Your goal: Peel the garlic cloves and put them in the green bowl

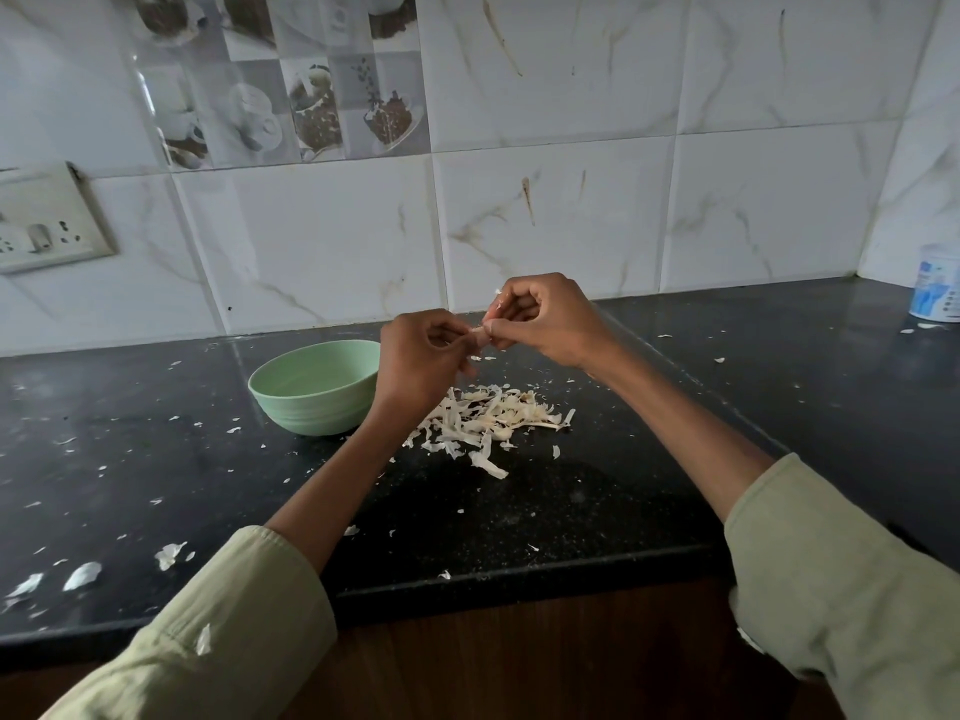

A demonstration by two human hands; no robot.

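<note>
Left hand: curling its fingers round one end of a garlic clove, above the counter.
Right hand: pinching the clove's other end.
Green bowl: sitting on the black counter, just left of the left hand.
Peels: lying heaped beneath the hands, beside the bowl.
Blue-and-white container: standing at the far right corner.

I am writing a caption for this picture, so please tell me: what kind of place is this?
Most likely a home kitchen. A dark stone countertop meets a tiled wall, some tiles printed with cups, and a switch and socket plate is on the wall. A green bowl sits beside a pile of garlic peels.
</note>
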